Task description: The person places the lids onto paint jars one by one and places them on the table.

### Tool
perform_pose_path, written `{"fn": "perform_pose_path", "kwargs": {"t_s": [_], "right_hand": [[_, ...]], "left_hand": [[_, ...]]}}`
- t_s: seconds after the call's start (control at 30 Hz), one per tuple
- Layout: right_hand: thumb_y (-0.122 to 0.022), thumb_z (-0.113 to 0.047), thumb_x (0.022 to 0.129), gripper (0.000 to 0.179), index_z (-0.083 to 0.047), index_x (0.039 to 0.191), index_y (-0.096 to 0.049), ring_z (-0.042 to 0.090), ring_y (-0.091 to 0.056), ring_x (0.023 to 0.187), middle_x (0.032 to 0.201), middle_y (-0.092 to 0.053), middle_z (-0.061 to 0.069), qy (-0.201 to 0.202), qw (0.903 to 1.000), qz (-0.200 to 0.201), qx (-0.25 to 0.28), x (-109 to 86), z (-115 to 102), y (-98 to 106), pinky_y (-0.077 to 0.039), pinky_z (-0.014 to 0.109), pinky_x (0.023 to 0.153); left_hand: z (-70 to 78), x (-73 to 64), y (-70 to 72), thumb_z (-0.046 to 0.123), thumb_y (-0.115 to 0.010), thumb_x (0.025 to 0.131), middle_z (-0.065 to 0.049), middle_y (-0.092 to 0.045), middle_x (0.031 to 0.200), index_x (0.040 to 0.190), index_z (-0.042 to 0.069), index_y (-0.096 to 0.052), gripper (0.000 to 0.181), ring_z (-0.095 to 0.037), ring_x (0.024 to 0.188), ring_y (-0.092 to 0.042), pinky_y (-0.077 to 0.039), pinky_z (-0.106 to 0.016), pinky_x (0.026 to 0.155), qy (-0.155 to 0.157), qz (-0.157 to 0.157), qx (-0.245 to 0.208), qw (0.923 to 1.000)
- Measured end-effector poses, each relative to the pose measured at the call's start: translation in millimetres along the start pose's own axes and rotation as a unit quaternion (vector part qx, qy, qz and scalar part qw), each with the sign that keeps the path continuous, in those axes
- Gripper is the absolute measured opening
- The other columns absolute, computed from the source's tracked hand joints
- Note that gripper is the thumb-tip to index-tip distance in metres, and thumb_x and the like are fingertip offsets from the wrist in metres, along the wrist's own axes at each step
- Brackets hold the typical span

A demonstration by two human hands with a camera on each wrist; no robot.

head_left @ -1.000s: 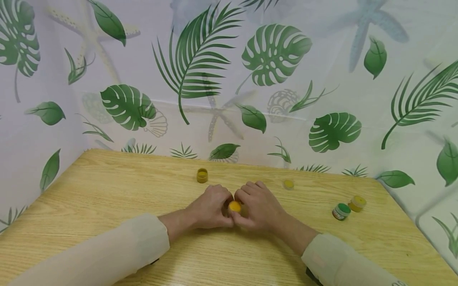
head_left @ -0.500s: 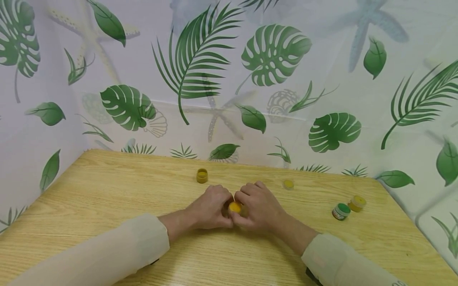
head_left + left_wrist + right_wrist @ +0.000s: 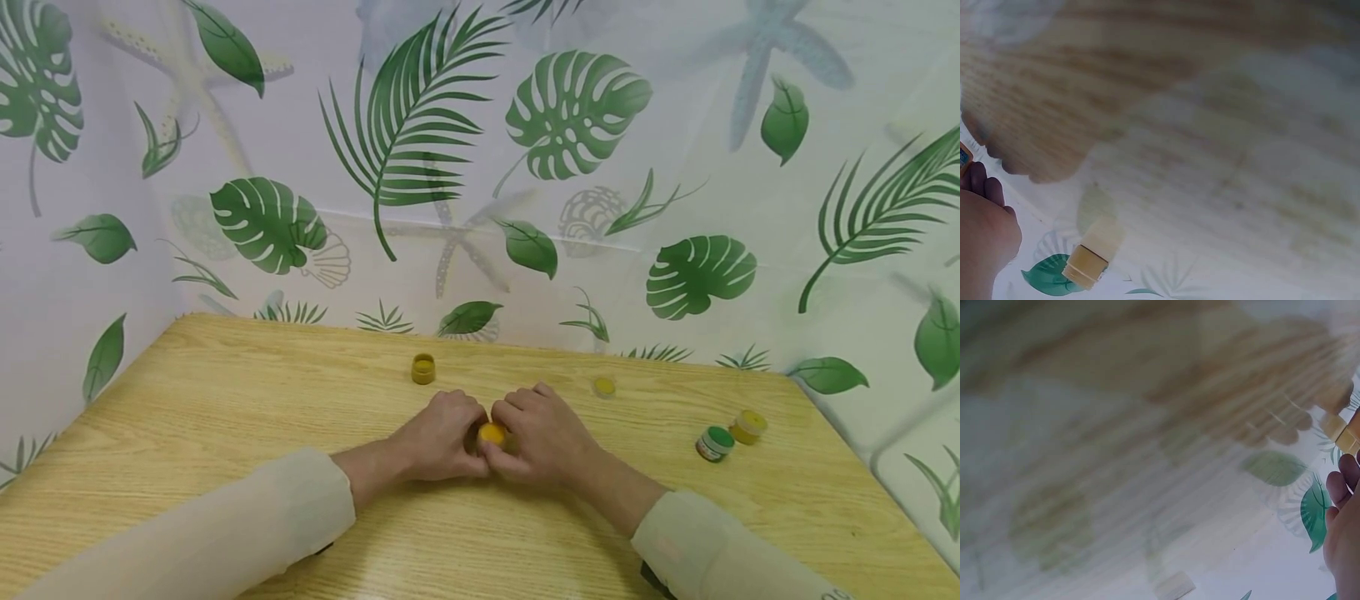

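A small paint jar with an orange top (image 3: 492,434) is held between both hands at the middle of the table. My left hand (image 3: 441,435) curls round its left side. From the other side my right hand (image 3: 542,433) grips it, thumb along the near edge. Fingers hide most of the jar's body. In the left wrist view the left hand (image 3: 985,215) is at the left edge, next to part of the orange jar (image 3: 964,156). The right wrist view has the right hand (image 3: 1344,519) at its right edge.
An open yellow jar (image 3: 423,368) stands behind the left hand. Behind the right hand lies a small round yellow-centred lid (image 3: 604,387). A green jar (image 3: 716,443) and another yellow jar (image 3: 749,427) stand close together at the right. A leaf-patterned cloth wall (image 3: 450,275) borders the wooden table.
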State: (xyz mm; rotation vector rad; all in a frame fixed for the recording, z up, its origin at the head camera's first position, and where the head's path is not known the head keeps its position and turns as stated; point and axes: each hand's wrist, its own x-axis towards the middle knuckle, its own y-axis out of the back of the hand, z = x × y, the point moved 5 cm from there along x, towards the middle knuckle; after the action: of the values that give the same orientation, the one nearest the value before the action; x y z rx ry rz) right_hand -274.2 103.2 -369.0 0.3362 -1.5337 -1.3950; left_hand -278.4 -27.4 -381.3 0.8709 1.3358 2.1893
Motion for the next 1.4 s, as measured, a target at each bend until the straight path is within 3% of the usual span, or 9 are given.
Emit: {"fn": "perform_pose_path", "kwargs": {"t_s": [0.7,1.0,1.2,1.4], "right_hand": [[-0.056,-0.044,0.088,0.027,-0.018,0.081,-0.055,0.009,-0.04,0.064,0.07,-0.044,-0.01,-0.028,0.9982,-0.053,0.011,-0.8,1.5,-4.8,-0.03,0.029,0.066],[-0.055,-0.044,0.089,0.027,-0.02,0.079,-0.052,0.01,-0.039,0.065,0.073,-0.043,-0.009,-0.02,0.9978,-0.063,0.004,-0.3,0.5,-5.5,-0.03,0.026,0.064],[-0.055,-0.044,0.089,0.028,-0.019,0.077,-0.049,0.013,-0.038,0.066,0.072,-0.042,-0.006,0.0,0.9987,-0.05,-0.013,-1.0,-0.8,-2.1,-0.031,0.028,0.064],[-0.055,-0.043,0.088,0.027,-0.019,0.076,-0.048,0.011,-0.036,0.064,0.07,-0.04,-0.007,0.004,0.9982,-0.058,-0.013,-1.8,0.6,-1.5,-0.03,0.027,0.062]], "left_hand": [[-0.2,1.5,-2.7,0.03,-0.076,0.073,0.008,-0.058,0.073,0.084,0.016,-0.066,0.021,-0.009,0.073,-0.048,-0.04,-0.03,0.075,0.005,-0.01,0.01,0.9999],[-2.2,-2.3,1.6,0.036,-0.075,0.07,0.006,-0.059,0.078,0.087,0.012,-0.068,0.03,-0.011,0.077,-0.05,-0.041,-0.029,0.079,-0.006,0.005,0.046,0.9989],[-6.4,-3.4,4.0,0.039,-0.073,0.073,0.005,-0.058,0.082,0.093,0.011,-0.067,0.035,-0.013,0.082,-0.048,-0.041,-0.033,0.083,-0.01,-0.008,0.057,0.9983],[-10.7,-6.3,7.6,0.043,-0.069,0.075,0.003,-0.057,0.085,0.094,0.01,-0.066,0.038,-0.016,0.086,-0.051,-0.043,-0.035,0.086,0.001,-0.008,0.099,0.995]]}}
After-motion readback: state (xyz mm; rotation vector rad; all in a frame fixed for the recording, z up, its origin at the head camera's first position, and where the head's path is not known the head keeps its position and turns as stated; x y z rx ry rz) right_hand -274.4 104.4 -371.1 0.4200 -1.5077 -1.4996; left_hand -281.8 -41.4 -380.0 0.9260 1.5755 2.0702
